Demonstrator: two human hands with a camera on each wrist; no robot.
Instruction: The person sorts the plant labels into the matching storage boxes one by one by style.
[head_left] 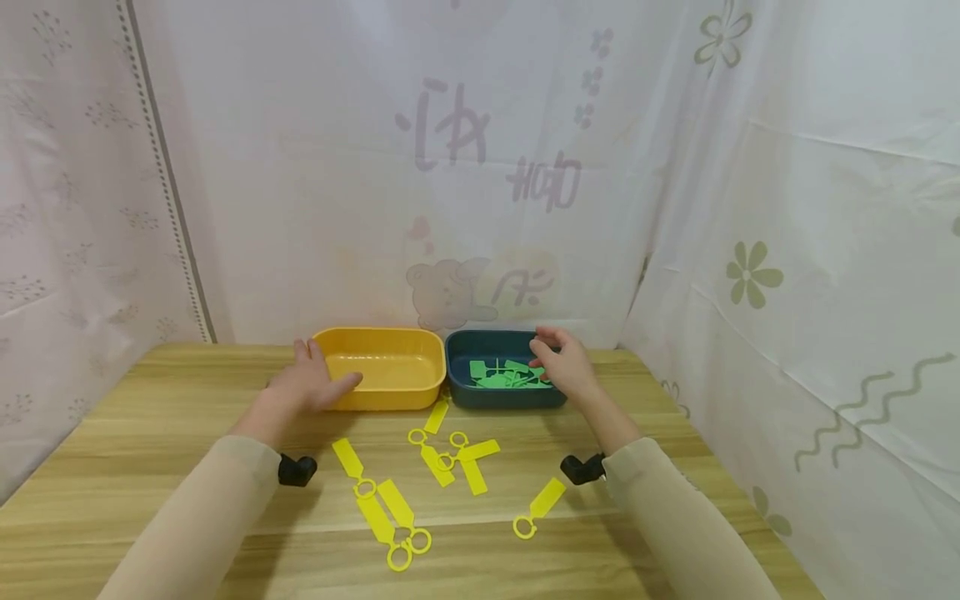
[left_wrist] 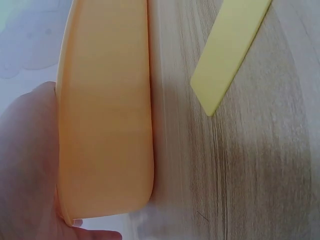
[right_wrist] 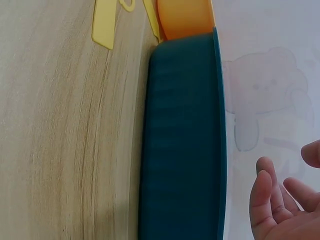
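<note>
At the left end of the yellow bin (head_left: 390, 400) is my left hand (head_left: 303, 385), fingers by its end wall and thumb reaching over the front rim. In the left wrist view the hand (left_wrist: 27, 165) lies against the bin's rim, with fingertips showing beyond its end. Over the right end of the dark teal bin (head_left: 502, 402) hovers my right hand (head_left: 566, 364). Its fingers curve loosely with nothing between them, as the right wrist view also shows. Several green tags (head_left: 510, 379) lie inside the teal bin; the yellow bin's visible floor is bare.
Several yellow ring tags lie on the wooden table (head_left: 465, 558): a left cluster (head_left: 377, 521), a middle cluster (head_left: 472, 475) and a single tag (head_left: 547, 498) at right. The bins stand side by side, touching, before a printed curtain (head_left: 337, 208).
</note>
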